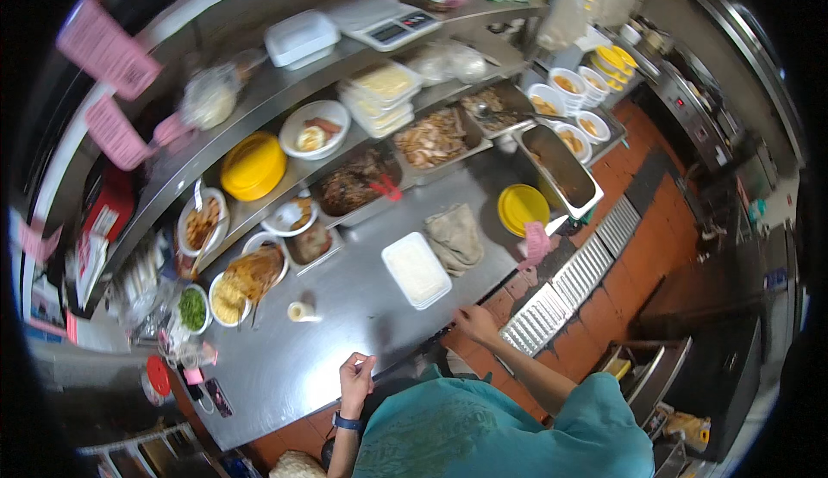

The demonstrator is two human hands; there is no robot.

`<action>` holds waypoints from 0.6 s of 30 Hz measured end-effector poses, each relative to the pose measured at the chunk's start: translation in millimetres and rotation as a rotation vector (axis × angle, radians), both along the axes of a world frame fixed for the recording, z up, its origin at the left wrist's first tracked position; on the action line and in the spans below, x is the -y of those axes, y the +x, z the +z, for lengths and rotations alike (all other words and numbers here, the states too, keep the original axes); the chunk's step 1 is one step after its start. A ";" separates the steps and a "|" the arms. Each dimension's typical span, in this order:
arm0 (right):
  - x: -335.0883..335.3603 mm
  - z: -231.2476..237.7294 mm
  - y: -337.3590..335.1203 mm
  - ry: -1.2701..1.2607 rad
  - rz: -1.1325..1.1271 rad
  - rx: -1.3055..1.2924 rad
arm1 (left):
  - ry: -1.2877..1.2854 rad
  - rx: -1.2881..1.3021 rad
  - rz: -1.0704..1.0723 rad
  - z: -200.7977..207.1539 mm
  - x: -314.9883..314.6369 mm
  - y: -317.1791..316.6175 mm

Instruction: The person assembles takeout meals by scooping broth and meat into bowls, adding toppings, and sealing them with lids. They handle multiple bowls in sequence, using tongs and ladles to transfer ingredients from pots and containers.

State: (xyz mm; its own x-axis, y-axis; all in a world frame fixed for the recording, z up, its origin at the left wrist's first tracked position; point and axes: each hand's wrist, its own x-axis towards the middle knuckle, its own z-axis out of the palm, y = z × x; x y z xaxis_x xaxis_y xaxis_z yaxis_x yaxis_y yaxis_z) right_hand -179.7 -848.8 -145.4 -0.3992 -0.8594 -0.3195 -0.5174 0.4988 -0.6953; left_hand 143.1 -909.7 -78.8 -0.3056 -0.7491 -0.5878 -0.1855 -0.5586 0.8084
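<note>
On the steel counter (345,297) lies a white rectangular container (397,256) filled with something white that looks like rice. My left hand (356,383), with a dark watch on its wrist, hovers over the near counter edge; its fingers are curled together and nothing shows in them. Just off the container's near right corner is my right hand (473,323), its fingers bent inward, apart from the container, with nothing visible in them. A crumpled grey-beige cloth (454,238) lies beside the container. To the left, a small pale cup (302,312) lies on the counter.
Metal trays of cut meat (431,137) line the counter's back, one with red tongs (385,187). Yellow lids (523,209) are stacked at right, near a deep sauce pan (561,168). Bowls of chopped greens (192,309) and food stand left. A kitchen scale (392,27) sits on the shelf.
</note>
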 end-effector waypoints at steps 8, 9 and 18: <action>-231.8 -42.0 -129.8 0.153 -0.699 0.051 | -0.239 -0.229 -0.237 -16.0 54.3 -130.1; -221.9 -35.6 -155.3 0.117 -0.809 0.064 | -0.265 -0.246 -0.252 -12.0 56.0 -147.2; 5.4 7.8 -518.4 -0.506 -0.802 -0.122 | -0.421 -0.050 -0.145 -16.4 51.3 -279.8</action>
